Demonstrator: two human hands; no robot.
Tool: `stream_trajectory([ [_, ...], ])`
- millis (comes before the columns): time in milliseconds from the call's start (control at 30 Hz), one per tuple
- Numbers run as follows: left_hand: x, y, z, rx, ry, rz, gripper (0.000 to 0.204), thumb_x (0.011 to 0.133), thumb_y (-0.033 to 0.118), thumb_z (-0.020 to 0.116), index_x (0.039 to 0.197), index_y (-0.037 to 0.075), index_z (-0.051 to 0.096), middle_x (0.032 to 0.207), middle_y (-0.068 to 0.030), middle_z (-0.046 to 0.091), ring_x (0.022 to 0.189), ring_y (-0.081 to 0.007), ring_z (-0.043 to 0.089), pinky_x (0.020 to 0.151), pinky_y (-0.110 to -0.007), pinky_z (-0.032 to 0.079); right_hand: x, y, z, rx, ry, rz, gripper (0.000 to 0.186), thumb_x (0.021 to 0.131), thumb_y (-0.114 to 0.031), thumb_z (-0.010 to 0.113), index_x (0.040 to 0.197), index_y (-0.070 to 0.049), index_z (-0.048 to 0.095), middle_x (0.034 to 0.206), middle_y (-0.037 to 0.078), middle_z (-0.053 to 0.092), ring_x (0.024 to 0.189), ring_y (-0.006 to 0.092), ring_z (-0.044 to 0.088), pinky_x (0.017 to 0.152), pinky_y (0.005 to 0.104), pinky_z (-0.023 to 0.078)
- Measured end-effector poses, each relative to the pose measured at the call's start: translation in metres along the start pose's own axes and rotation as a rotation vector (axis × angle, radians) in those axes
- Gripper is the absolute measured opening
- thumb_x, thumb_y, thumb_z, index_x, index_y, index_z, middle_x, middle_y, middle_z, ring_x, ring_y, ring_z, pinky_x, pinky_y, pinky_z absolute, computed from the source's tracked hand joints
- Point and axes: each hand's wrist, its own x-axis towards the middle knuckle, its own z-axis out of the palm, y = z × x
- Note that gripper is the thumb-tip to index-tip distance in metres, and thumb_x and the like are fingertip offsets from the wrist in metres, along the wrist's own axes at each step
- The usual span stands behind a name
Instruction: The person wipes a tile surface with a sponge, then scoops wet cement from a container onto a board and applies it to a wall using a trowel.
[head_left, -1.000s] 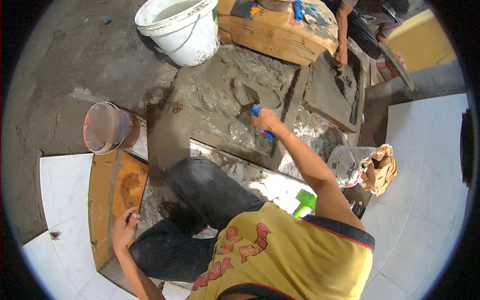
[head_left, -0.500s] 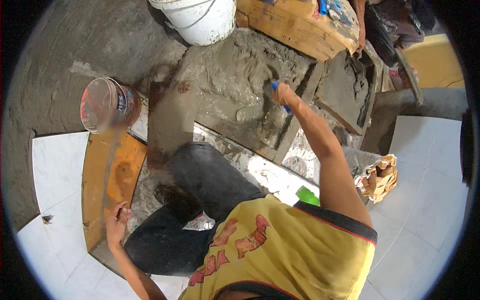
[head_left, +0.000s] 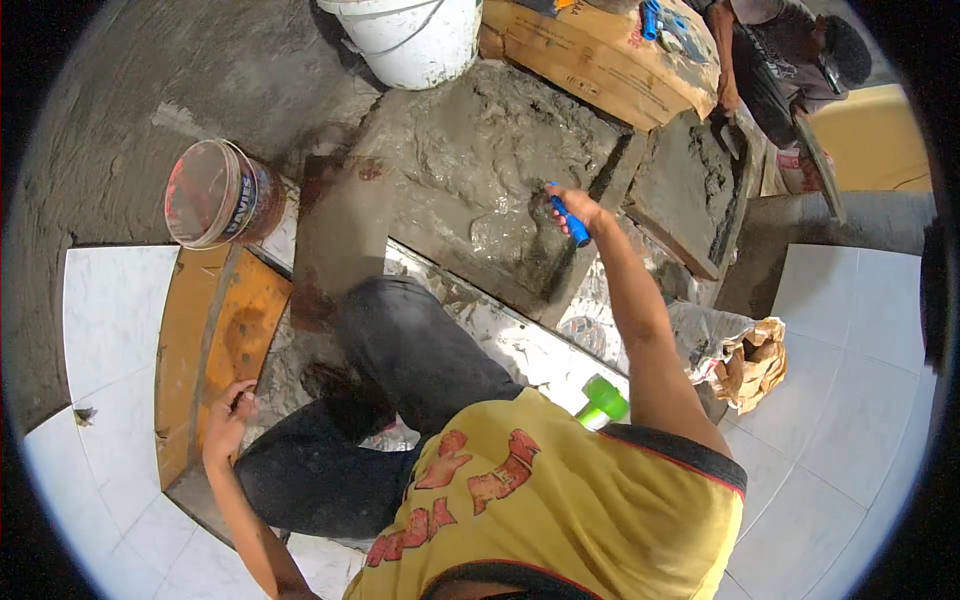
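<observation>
Inspector: Where is the tool standing?

Clerk: The person's right hand (head_left: 592, 212) is gripping a blue-handled tool (head_left: 577, 232) over wet grey mortar (head_left: 480, 165) in a shallow, mortar-caked tray (head_left: 628, 165); its working end is not showing clearly. The left hand (head_left: 227, 420) is hovering, loosely curled, beside an orange-brown wooden board (head_left: 240, 325); whether it is holding anything, the clerk cannot tell.

Inspector: Progress?

Clerk: The mortar is lying spread, but ridges are remaining; the working is apparently unfinished.

Inspector: Changes?

Clerk: Against half a second ago, more blue handle is showing, and a co-worker's head (head_left: 848, 50) is appearing.
</observation>
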Motion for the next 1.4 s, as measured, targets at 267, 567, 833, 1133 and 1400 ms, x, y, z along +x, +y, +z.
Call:
stream_trajectory([
  [267,-0.017,-0.031,0.004,-0.218,-0.017,-0.006,0.027,0.100,0.019,0.057,0.121,0.004,0.063,0.091,-0.0039,0.061,0.084,-0.0137,0.061,0.081,-0.029,0.051,-0.033,0.020,-0.042,-1.292,0.566,-0.458,0.044,0.092,-0.040,0.061,0.095,0.005,0.062,0.083,0.029,0.068,0.074,0.0458,0.068,0.065,0.0515,0.053],
  [567,-0.015,-0.015,0.011,0.014,-0.016,0.042,0.027,0.102,0.015,0.051,0.124,0.003,0.061,0.094,-0.0059,0.064,0.082,-0.0133,0.059,0.080,-0.028,0.049,0.032,0.059,-0.047,-1.170,0.803,-0.451,0.039,0.091,-0.037,0.056,0.083,-0.001,0.069,0.096,0.027,0.069,0.087,0.0421,0.069,0.076,0.0478,0.056],
  [833,-0.020,-0.020,0.013,0.008,-0.018,-0.046,0.029,0.102,0.013,0.052,0.127,0.002,0.060,0.095,-0.0056,0.064,0.085,-0.0137,0.059,0.084,-0.028,0.048,0.064,0.122,0.002,-0.690,0.804,-0.214,0.043,0.089,-0.040,0.059,0.081,0.000,0.070,0.082,0.019,0.072,0.081,0.0332,0.072,0.070,0.0409,0.056],
  [1133,0.017,-0.003,0.024,-0.266,-0.156,-0.087,0.054,0.105,0.047,0.040,0.136,0.005,0.054,0.115,-0.0091,0.065,0.100,-0.0171,0.062,0.091,-0.032,0.049,0.047,0.087,0.095,-0.152,0.503,-0.334,0.043,0.095,-0.030,0.054,0.075,0.007,0.061,0.068,0.021,0.067,0.055,0.0303,0.070,0.053,0.0406,0.055],
  [1400,0.094,-0.058,0.181,-0.043,-0.454,0.052,0.063,0.102,0.052,0.035,0.147,0.010,0.041,0.146,-0.0115,0.049,0.133,-0.0303,0.047,0.110,-0.046,0.037,-0.003,0.054,0.098,-1.010,0.462,-0.457,0.043,0.092,-0.033,0.058,0.086,0.009,0.067,0.095,0.034,0.066,0.098,0.0487,0.065,0.084,0.0504,0.053],
])
